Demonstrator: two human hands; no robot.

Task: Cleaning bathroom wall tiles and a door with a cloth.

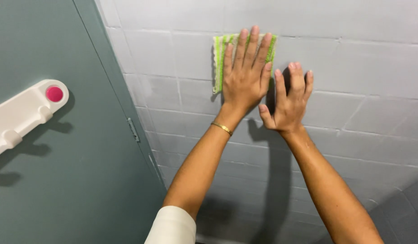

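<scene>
My left hand (245, 74) lies flat, fingers together, pressing a green and white striped cloth (219, 58) against a grey tiled wall (353, 63). A thin gold bracelet circles that wrist. My right hand (288, 97) rests flat on the wall just to the right and a little lower, fingers spread, holding nothing. Most of the cloth is hidden under my left hand; its left edge and top corners show.
A grey-green door (73, 171) stands at the left, hinged next to the wall. A white plastic latch handle (23, 113) with a pink round button (54, 94) is mounted on it. The wall runs down towards a darker floor at lower right.
</scene>
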